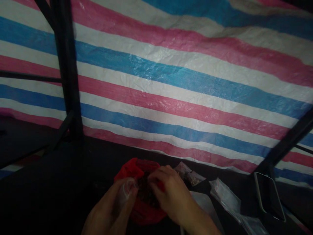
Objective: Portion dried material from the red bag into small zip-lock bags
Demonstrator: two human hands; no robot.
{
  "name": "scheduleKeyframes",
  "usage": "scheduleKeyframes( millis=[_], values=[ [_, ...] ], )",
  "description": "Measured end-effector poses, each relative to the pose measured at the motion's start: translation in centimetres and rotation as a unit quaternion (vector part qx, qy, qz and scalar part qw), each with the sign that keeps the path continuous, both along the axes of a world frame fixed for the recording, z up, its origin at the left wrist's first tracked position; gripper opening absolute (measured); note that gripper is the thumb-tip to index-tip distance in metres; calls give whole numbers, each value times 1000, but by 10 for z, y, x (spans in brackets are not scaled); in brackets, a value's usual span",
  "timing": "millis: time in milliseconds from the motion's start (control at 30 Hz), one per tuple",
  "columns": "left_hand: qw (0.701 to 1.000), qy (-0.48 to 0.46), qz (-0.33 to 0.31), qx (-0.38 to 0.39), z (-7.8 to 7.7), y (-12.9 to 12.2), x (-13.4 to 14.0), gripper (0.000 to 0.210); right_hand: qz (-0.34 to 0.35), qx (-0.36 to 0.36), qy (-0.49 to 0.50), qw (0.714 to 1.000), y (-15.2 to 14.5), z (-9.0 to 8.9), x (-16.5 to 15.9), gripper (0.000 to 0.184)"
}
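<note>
A red plastic bag [146, 212] lies open on the dark tabletop, with many small dark pieces [144, 191] inside it; their kind is too dim to tell. My left hand [111, 207] is closed round a small clear plastic bag [127, 189] at the red bag's left side. The clear bag's mouth faces up and towards the red bag. Over the right part of the red bag, my right hand [171, 192] reaches in with thumb and fingers drawn together above the pieces. Whatever sits between those fingertips is hidden.
Small filled clear bags [192, 176] lie behind my right hand. A pale translucent tray or lid [205, 204] sits under my right wrist. Further right are flat clear bags [226, 197] and a phone [269, 195]. Dark metal posts [67, 71] stand before a striped plastic sheet [171, 94].
</note>
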State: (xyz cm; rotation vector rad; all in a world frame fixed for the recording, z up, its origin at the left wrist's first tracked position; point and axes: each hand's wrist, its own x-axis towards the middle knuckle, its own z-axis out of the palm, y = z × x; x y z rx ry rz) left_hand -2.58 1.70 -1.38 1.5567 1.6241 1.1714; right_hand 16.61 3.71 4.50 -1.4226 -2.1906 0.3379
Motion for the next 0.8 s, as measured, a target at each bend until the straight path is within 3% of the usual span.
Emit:
scheduleKeyframes(
  millis=[67, 133, 267, 433, 567, 667, 800],
  values=[
    [998, 52, 14, -39, 7, 3, -2, 44, 19, -23, -144, 989, 18, 3, -9, 26],
    [993, 103, 6, -51, 7, 6, -2, 44, 32, -36, -212, 976, 28, 5, -12, 26],
    [989, 149, -23, -5, -10, 14, 3, 41, 47, -36, -245, 968, 32, 6, -8, 35],
    [987, 144, 2, 73, -26, 27, 11, 34, 50, -39, -279, 958, 36, 10, -4, 35],
    [992, 51, 35, 107, -32, 33, 16, 25, 37, -49, -290, 955, 42, 12, -4, 29],
    [992, -84, 44, 84, -38, 38, 19, 18, 32, -62, -288, 955, 46, 13, -3, 23],
    [979, -196, 41, 42, -38, 45, 21, 19, 38, -60, -269, 961, 49, 12, -6, 29]
  ],
)
